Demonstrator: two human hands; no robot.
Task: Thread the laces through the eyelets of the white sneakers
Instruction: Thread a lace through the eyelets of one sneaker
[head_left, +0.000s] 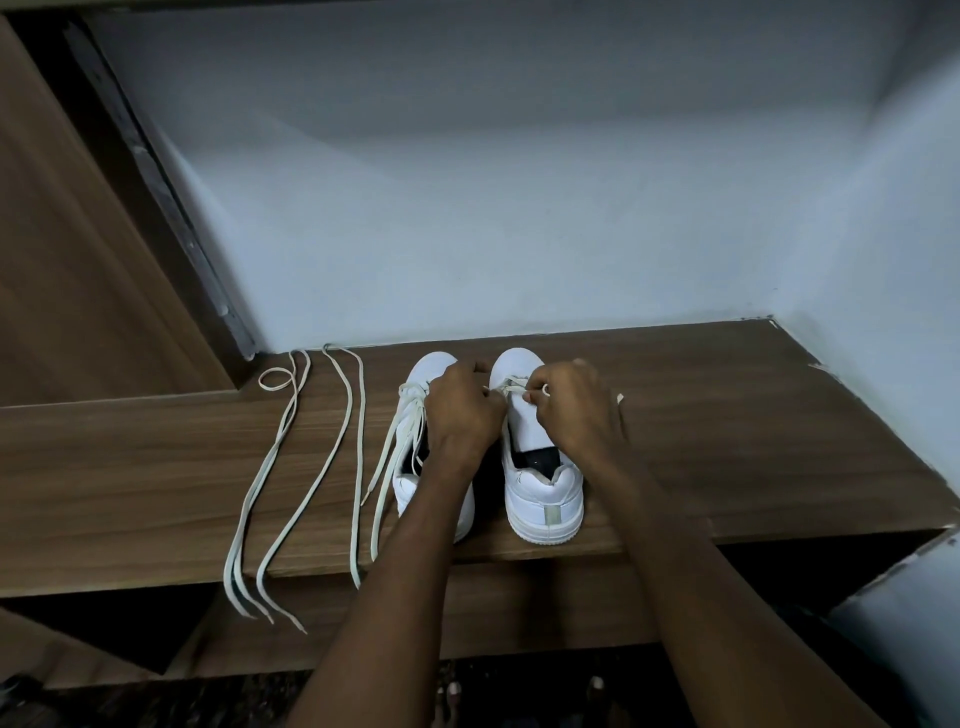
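Now my left hand (460, 410) and right hand (574, 402) both curl over the right sneaker (540, 457), each pinching its lace (511, 387) near the toe. Under my left wrist stands the left sneaker (421, 415), laces trailing loose. Two spare laces (291, 467) lie left of my hands on the shelf (727, 441).

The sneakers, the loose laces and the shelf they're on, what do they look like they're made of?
Sneakers: smooth white leather or faux leather, judging by the even matte sheen; which one is unclear. Loose laces: flat woven fabric, off-white, lying limp and ribbon-like. Shelf: wood-grain board, probably laminate, since the brown streaks look uniform and the surface flat and matte.
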